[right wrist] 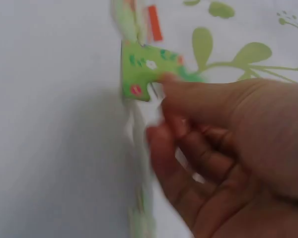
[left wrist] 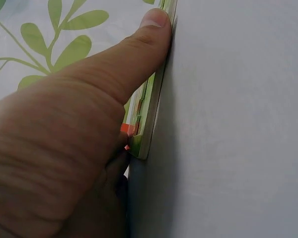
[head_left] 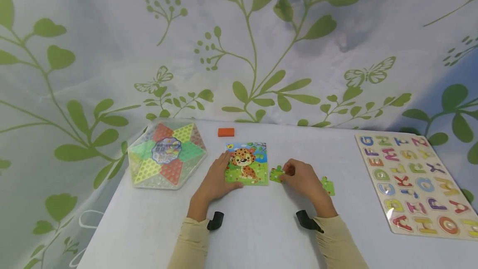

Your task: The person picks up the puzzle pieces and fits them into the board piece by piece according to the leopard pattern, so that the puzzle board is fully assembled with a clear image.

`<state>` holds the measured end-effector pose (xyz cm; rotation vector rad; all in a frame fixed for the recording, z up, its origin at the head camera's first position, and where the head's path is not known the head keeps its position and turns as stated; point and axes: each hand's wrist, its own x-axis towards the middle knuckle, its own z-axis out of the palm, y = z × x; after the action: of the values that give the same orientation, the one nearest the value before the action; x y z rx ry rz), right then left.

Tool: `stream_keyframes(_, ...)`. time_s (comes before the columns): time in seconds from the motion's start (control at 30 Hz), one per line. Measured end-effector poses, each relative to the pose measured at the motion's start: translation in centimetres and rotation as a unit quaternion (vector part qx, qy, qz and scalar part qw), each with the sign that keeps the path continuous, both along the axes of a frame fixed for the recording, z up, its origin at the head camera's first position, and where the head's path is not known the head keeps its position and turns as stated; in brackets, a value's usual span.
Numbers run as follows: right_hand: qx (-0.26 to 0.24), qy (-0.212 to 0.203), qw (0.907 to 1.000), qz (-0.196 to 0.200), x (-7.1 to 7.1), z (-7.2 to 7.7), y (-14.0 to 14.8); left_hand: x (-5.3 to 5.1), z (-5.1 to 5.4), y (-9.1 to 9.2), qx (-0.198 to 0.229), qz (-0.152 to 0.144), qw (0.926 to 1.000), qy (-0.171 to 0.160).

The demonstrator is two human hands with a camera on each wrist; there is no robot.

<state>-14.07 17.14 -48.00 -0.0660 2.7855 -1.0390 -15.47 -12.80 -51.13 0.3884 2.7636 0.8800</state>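
A jigsaw puzzle (head_left: 248, 159) with a cartoon leopard on grass lies flat on the table. My left hand (head_left: 216, 177) rests against its left side, the straight thumb (left wrist: 134, 49) along its near edge in the left wrist view. Just right of the puzzle, my right hand (head_left: 304, 177) pinches a green puzzle piece (right wrist: 139, 67) with flowers on it between thumb and fingertips. The other fingers curl below it. A second green puzzle piece (head_left: 328, 187) lies loose on the table to the right of that hand.
A hexagonal Chinese checkers board (head_left: 194, 165) in clear wrapping lies at the left. Behind the puzzle sits a small orange block (head_left: 225, 132). At the right is a wooden alphabet board (head_left: 386, 206). A leaf-patterned curtain (head_left: 209, 86) hangs along the back.
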Motion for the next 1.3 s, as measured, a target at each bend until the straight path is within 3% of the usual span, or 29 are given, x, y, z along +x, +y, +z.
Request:
stream_keyframes(0.2,-0.113,0.007,0.9936,-0.002,-1.3,0.3,-2.4,-0.3,0.1,-0.2,0.006,-0.008,1.0,-0.002)
stream_keyframes(0.33,-0.148,0.002,0.9889,0.011,-2.1,0.2,-5.5,-0.4,0.2,-0.3,0.013,-0.013,0.9998,-0.008)
stream_keyframes(0.47,-0.156,-0.004,0.9866,0.048,-3.0,-0.4,-9.0,-0.5,0.4,-0.3,0.009,-0.002,0.9999,-0.01)
stream_keyframes(0.57,-0.128,-0.006,0.9898,0.061,-3.5,-0.9,-11.0,-0.6,0.5,-0.3,0.01,-0.005,0.9999,-0.007)
stream_keyframes(0.73,-0.04,0.001,0.9969,0.068,-3.8,-0.9,-12.9,-0.7,0.5,-0.2,0.0,-0.015,0.9999,-0.001)
stream_keyframes(0.93,0.035,0.017,0.9957,0.084,-3.6,-0.7,-14.0,-0.5,0.2,-0.3,0.004,-0.018,0.9998,0.004)
stream_keyframes(1.17,0.058,0.035,0.9937,0.089,-3.1,-0.6,-14.6,-0.3,0.1,-0.3,0.011,-0.02,0.9997,0.007)
stream_keyframes(1.3,0.033,0.041,0.9945,0.091,-2.9,-0.7,-13.9,-0.2,-0.1,-0.2,0.012,-0.016,0.9998,0.008)
